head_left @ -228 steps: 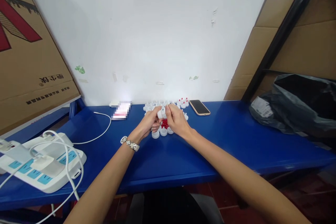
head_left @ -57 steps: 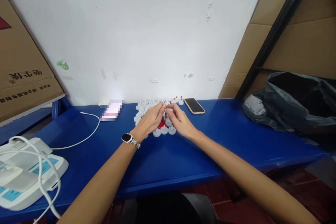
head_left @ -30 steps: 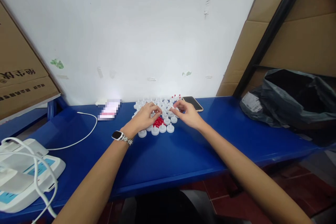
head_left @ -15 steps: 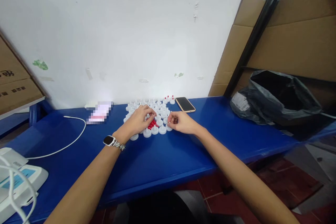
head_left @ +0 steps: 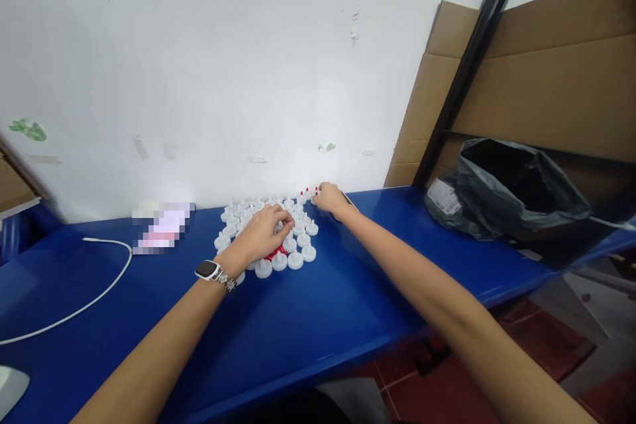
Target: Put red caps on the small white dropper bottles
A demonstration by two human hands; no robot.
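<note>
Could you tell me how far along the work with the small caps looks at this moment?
Done: a few red-tipped caps stand at the back by the wall. In hand: the right hand reaches beside them; the left hand rests on the plain white caps. Left: many plain white caps and a pile of red pieces.
</note>
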